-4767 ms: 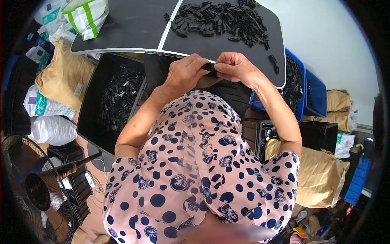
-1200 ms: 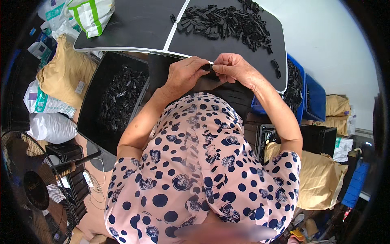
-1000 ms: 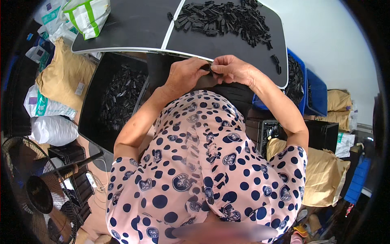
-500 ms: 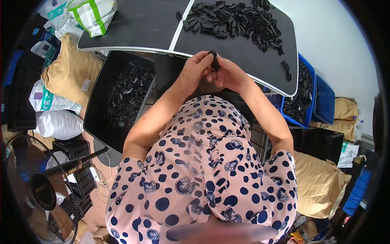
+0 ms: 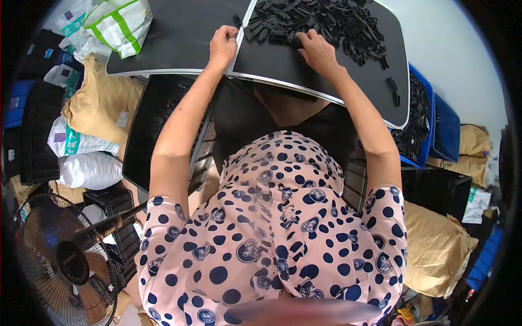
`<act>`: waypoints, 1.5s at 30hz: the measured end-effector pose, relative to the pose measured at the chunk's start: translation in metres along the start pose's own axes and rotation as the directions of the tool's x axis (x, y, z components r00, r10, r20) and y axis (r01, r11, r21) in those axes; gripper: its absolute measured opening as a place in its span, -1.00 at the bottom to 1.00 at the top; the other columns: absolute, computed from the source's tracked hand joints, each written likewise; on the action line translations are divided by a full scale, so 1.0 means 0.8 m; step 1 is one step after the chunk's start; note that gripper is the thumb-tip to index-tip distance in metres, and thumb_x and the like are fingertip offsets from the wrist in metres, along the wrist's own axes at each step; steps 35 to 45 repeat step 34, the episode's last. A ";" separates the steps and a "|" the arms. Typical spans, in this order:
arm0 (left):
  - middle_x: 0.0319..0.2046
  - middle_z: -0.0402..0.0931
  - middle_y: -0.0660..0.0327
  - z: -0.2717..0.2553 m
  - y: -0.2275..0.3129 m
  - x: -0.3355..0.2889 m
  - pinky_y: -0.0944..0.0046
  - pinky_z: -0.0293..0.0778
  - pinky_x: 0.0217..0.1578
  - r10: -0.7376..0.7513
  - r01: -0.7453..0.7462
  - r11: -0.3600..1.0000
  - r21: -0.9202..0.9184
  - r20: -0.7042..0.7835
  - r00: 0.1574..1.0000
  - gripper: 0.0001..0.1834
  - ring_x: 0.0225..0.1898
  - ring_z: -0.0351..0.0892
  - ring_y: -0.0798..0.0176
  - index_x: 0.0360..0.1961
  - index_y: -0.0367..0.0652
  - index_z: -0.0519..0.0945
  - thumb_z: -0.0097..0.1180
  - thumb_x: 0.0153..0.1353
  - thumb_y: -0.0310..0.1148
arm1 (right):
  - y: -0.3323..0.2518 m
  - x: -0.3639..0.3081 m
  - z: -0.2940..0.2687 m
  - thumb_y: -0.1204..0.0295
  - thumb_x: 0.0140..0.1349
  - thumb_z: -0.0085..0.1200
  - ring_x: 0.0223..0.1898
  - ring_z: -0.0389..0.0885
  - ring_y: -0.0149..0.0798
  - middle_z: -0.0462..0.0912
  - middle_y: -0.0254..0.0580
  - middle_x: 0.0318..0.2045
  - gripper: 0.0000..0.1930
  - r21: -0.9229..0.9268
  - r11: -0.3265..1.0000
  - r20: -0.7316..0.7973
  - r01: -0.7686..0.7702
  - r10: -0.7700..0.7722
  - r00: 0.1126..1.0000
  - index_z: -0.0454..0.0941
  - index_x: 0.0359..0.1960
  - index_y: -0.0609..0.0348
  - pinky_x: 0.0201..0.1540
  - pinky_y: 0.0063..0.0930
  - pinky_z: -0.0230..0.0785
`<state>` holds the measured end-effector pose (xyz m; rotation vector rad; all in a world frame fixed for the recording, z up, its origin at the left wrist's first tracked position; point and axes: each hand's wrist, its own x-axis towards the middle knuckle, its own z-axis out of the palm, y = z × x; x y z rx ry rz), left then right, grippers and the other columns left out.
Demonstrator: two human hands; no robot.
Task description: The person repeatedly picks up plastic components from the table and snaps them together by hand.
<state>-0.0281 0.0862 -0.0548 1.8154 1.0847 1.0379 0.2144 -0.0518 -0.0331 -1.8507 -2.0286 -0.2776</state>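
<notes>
My left hand [image 5: 223,46] is curled into a fist on the black tabletop [image 5: 283,68], at the left edge of a pile of small black plastic parts [image 5: 326,19]. One small black part [image 5: 237,21] shows at its fingertips. My right hand [image 5: 318,51] lies palm down at the near edge of the pile, fingers spread and touching the parts. Both forearms reach forward over my polka-dot top.
A white and green bag [image 5: 122,22] lies on the left black board [image 5: 174,43]. A black crate [image 5: 157,130] sits under the table on the left, and blue bins [image 5: 421,117] of black parts on the right. Tan sacks [image 5: 100,103] and a floor fan [image 5: 60,261] stand around.
Both hands were together at the table's near edge, holding a small black part between them. They have since moved apart and forward, the left to the pile's left edge and the right onto the pile.
</notes>
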 end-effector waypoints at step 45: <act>-0.39 0.58 0.23 0.061 0.090 -0.110 0.49 0.34 -0.53 -0.079 0.443 0.562 -0.698 0.488 0.869 -0.72 -0.49 0.50 0.43 -0.09 -0.18 0.49 0.18 0.16 -0.44 | 0.176 -0.071 -0.028 0.30 0.07 0.12 0.00 0.48 0.03 0.49 0.04 -0.03 -0.73 -0.011 0.809 0.306 -0.587 0.562 0.769 0.53 -0.21 0.15 0.00 -0.19 0.38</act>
